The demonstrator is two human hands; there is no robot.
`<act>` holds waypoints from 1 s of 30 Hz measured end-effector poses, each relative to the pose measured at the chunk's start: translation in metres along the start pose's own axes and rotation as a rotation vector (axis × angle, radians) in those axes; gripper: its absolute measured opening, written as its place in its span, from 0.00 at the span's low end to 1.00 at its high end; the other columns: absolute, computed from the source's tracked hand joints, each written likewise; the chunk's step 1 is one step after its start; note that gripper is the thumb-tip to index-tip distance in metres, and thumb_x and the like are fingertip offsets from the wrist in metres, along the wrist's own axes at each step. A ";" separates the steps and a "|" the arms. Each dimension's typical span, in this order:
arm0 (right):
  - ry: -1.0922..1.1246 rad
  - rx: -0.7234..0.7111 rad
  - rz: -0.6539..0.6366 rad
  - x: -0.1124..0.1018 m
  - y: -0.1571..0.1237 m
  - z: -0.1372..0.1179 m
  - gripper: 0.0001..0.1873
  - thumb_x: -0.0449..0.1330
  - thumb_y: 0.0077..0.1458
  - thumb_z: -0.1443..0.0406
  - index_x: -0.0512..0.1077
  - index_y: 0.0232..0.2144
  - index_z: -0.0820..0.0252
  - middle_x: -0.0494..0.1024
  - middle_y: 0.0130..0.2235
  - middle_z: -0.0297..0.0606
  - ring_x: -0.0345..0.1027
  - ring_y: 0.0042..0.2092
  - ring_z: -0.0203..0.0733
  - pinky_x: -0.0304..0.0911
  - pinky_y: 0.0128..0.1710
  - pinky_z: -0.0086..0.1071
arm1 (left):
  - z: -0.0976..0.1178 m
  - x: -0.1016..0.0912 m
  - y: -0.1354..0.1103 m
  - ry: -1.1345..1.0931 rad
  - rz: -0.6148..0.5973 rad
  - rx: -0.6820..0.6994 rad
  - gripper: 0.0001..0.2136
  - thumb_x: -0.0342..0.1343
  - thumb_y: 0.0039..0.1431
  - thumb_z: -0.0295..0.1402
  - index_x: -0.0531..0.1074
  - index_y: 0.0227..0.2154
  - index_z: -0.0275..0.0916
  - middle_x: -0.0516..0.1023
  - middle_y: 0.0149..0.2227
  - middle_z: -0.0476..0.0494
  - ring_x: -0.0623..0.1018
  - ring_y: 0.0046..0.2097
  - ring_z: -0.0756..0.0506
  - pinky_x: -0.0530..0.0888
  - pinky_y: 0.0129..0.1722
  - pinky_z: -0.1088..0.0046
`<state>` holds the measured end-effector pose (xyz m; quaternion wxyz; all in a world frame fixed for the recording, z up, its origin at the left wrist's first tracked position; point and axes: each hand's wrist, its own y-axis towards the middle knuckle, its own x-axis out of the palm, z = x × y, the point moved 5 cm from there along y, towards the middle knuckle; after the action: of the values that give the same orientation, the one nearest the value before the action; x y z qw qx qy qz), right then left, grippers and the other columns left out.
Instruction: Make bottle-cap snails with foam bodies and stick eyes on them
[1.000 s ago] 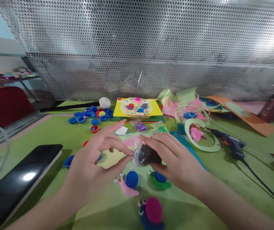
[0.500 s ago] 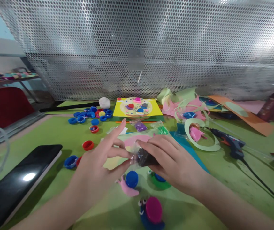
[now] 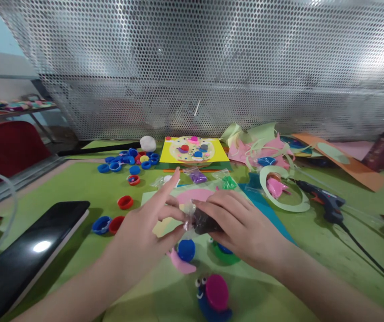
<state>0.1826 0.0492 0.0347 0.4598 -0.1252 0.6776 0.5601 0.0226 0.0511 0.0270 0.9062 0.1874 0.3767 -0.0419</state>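
My left hand (image 3: 151,219) pinches the clear edge of a small plastic bag of black clay (image 3: 203,221), its index finger raised. Around the filled part of that bag my right hand (image 3: 242,219) is closed. Just below the hands lie a pink clay snail (image 3: 181,263) with a blue bottle-cap shell and a green clay snail (image 3: 224,255), partly hidden by my right hand. Nearer to me sits a blue clay snail (image 3: 214,297) with a magenta cap shell and googly eyes. Under the hands is a pale sheet with a pink shape (image 3: 194,195).
Blue caps (image 3: 114,167) and red caps (image 3: 125,202) lie at left, beside a black phone (image 3: 34,255). A yellow card (image 3: 168,152) with a decorated disc stands behind. Purple clay (image 3: 198,177), paper scraps (image 3: 272,150) and a glue gun (image 3: 326,201) lie farther right.
Both hands keep their hold on the bag of black clay with barely any movement. The whole view has shifted slightly.
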 end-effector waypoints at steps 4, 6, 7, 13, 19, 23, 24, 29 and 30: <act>-0.020 -0.018 -0.001 0.001 0.001 -0.001 0.14 0.50 0.59 0.70 0.66 0.47 0.68 0.74 0.41 0.45 0.66 0.45 0.45 0.67 0.45 0.41 | 0.002 0.002 -0.001 0.011 -0.004 0.005 0.36 0.54 0.53 0.29 0.45 0.61 0.54 0.79 0.28 0.59 0.78 0.40 0.47 0.73 0.39 0.72; -0.028 -0.028 -0.011 0.001 0.001 -0.003 0.15 0.49 0.60 0.70 0.66 0.48 0.68 0.74 0.41 0.46 0.66 0.45 0.45 0.67 0.44 0.42 | 0.005 0.003 -0.002 0.007 -0.002 0.022 0.37 0.54 0.52 0.27 0.44 0.61 0.54 0.79 0.28 0.58 0.78 0.40 0.46 0.72 0.40 0.71; -0.030 -0.027 -0.016 0.001 0.001 -0.003 0.15 0.49 0.60 0.70 0.66 0.48 0.68 0.74 0.41 0.46 0.66 0.44 0.45 0.67 0.44 0.42 | 0.006 0.003 -0.002 0.000 0.002 0.032 0.37 0.53 0.51 0.27 0.44 0.61 0.53 0.79 0.28 0.58 0.77 0.40 0.46 0.71 0.41 0.70; -0.053 0.020 0.020 -0.001 0.000 0.007 0.14 0.51 0.59 0.69 0.66 0.47 0.67 0.74 0.42 0.45 0.66 0.45 0.45 0.65 0.46 0.40 | 0.006 -0.009 0.002 -0.071 0.153 0.016 0.28 0.56 0.51 0.31 0.59 0.57 0.44 0.79 0.29 0.50 0.76 0.38 0.43 0.70 0.38 0.70; -0.128 0.711 -0.305 0.010 -0.017 0.068 0.19 0.57 0.54 0.65 0.66 0.49 0.63 0.71 0.48 0.45 0.65 0.49 0.49 0.63 0.45 0.39 | -0.014 -0.013 0.009 -0.484 0.159 -0.222 0.29 0.60 0.52 0.38 0.58 0.57 0.53 0.78 0.34 0.53 0.75 0.34 0.49 0.70 0.30 0.77; -0.130 0.883 -0.555 0.021 -0.031 0.084 0.15 0.55 0.55 0.64 0.68 0.45 0.64 0.73 0.44 0.47 0.68 0.46 0.50 0.62 0.41 0.38 | -0.016 -0.001 0.010 -0.766 0.046 -0.269 0.29 0.62 0.52 0.37 0.59 0.56 0.51 0.79 0.30 0.54 0.77 0.34 0.52 0.72 0.32 0.82; -0.136 0.886 -0.580 0.023 -0.033 0.084 0.15 0.56 0.55 0.64 0.68 0.44 0.65 0.74 0.43 0.48 0.68 0.45 0.52 0.62 0.40 0.39 | -0.015 0.001 0.009 -0.804 0.023 -0.257 0.28 0.62 0.52 0.36 0.59 0.56 0.50 0.79 0.30 0.54 0.77 0.35 0.52 0.73 0.34 0.82; -0.163 0.912 -0.696 0.025 -0.038 0.077 0.14 0.57 0.54 0.62 0.69 0.42 0.65 0.74 0.42 0.49 0.68 0.45 0.55 0.60 0.38 0.41 | -0.011 0.005 0.006 -0.932 -0.079 -0.178 0.24 0.59 0.56 0.30 0.62 0.54 0.55 0.79 0.30 0.57 0.77 0.34 0.55 0.73 0.38 0.84; -0.171 0.912 -0.701 0.025 -0.037 0.075 0.15 0.57 0.55 0.61 0.69 0.43 0.65 0.73 0.43 0.49 0.68 0.46 0.55 0.60 0.40 0.43 | -0.009 0.005 0.006 -0.947 -0.097 -0.160 0.24 0.59 0.56 0.29 0.62 0.53 0.55 0.79 0.31 0.57 0.77 0.35 0.55 0.73 0.38 0.84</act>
<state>0.2310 0.1110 -0.0044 0.6783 -0.0858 0.7290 0.0340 0.0212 0.0600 0.0194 0.9867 0.0594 -0.0672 -0.1358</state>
